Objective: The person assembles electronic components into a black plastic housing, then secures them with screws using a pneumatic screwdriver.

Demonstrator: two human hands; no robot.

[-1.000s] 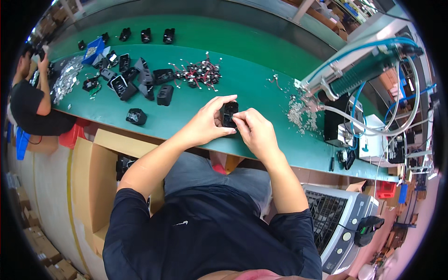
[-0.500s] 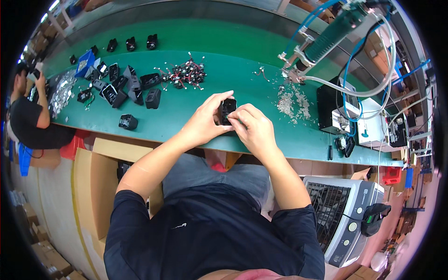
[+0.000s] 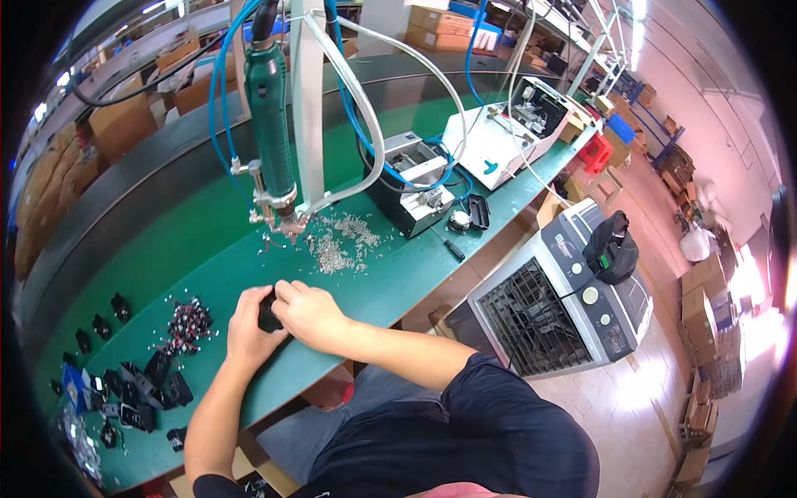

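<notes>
Over the green bench, my left hand point(image 3: 247, 330) grips a small black plastic housing point(image 3: 267, 315) from its left side, thumb and fingers closed around it. My right hand point(image 3: 310, 317) is closed against the housing's right side, its fingertips bent at the upper part. Whatever those right fingertips pinch is hidden behind them. Beyond the hands lies a heap of small metal screws point(image 3: 334, 251). To their left is a pile of short wired connectors point(image 3: 189, 326) in red, black and white.
A green power screwdriver point(image 3: 269, 124) hangs on a stand with hoses above the bench. A black boxy machine point(image 3: 408, 191) and a hand screwdriver point(image 3: 453, 250) sit to the right. More black housings point(image 3: 148, 386) and a blue bin point(image 3: 75, 388) stand left. An air cooler point(image 3: 540, 311) is beside me.
My view has swung to the right, so the bench now runs diagonally and the air cooler shows more fully. Both hands stay at the black housing, the right one now covering more of it.
</notes>
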